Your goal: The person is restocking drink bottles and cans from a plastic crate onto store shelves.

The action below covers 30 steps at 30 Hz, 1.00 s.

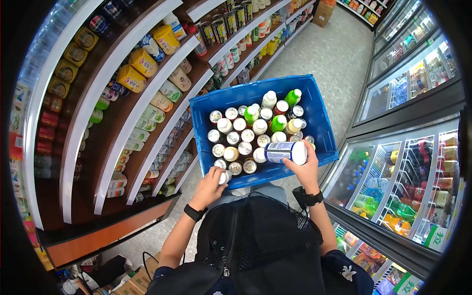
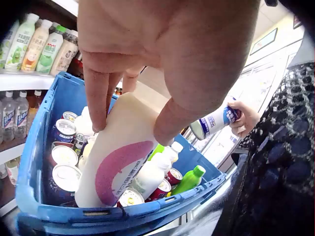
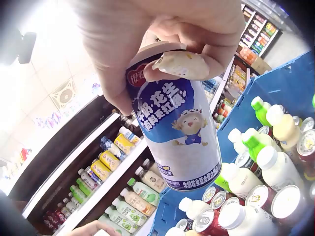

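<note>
- Blue crate [image 1: 322, 129]: open top, in the aisle just in front of the person. Approx two-thirds full w/ drinks standing upright: silver-topped cans, white-capped bottles, a few green bottles [image 1: 278, 123]. Left wrist view also shows red cans.
- Left hand [image 1: 209, 184]: at the crate's near left corner, fingers + thumb pinched round the upper part of a white bottle [image 1: 224, 176]. Wrist view shows a pink label, bottle tilted, btm down among the cans inside the crate.
- Right hand [image 1: 307, 167]: clamped on a blue-and-white can [image 1: 286, 152], held on its side over the crate's near right part, above the other drinks. Right wrist view: fingers wrap the can's top end, cartoon figure on the label.
- Hands well apart, one toward each near corner of the crate.
- Shelves [image 1: 147, 113] on the left: tiers w/ rows of bottles + cans. The crate's left wall is just beside the lower tiers.
- Fridge doors [image 1: 408, 162] on the right: glass, bottles behind them. The crate's near right corner is close to them.
- Open room inside: bare strip of crate btm along the far + right walls.
- Open room outside: aisle floor [image 1: 324, 54] beyond the crate's far edge, btw shelves and fridges, running to a cardboard box [image 1: 323, 14] at the far end.
- Crate's near rim lies close in front of the person's body, below both hands.
</note>
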Motion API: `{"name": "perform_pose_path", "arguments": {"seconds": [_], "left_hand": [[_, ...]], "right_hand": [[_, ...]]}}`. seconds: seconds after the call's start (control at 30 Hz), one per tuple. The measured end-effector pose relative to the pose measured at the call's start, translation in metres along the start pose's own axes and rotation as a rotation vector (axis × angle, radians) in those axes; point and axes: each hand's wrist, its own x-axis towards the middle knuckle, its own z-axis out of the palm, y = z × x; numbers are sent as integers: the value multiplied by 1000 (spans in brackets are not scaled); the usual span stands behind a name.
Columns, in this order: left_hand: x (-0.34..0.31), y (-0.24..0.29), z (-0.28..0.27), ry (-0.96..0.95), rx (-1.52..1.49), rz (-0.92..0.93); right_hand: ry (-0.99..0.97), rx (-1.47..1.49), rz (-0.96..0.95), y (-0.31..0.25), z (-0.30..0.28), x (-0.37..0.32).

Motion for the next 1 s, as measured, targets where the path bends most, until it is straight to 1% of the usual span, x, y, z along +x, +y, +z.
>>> {"name": "perform_pose_path", "arguments": {"seconds": [0.03, 0.1, 0.17, 0.23, 0.37, 0.43, 0.57, 0.77, 0.83, 1.0], "left_hand": [[1, 7, -1, 4, -29, -15], [5, 13, 5, 14, -59, -33], [12, 18, 17, 103, -105, 107], [20, 25, 24, 99, -128, 112], [45, 40, 36, 48, -170, 190], [56, 46, 43, -61, -186, 247], [74, 56, 67, -130, -97, 318], [98, 60, 78, -152, -9, 409], [104, 58, 83, -166, -12, 391], [112, 56, 94, -167, -30, 364]], "right_hand": [[-6, -1, -5, 2, -1, 1], [-42, -64, 45, 4, -2, 3], [-53, -77, 39, 3, -4, 4], [-39, -63, 35, 4, -5, 6], [-27, -74, 15, 7, -13, 12], [-15, -60, 30, 13, -16, 15], [53, -57, 59, 19, -27, 13], [117, -2, 119, 35, -41, 6], [134, -4, 156, 38, -44, 3], [159, -22, 168, 41, -48, 2]]}}
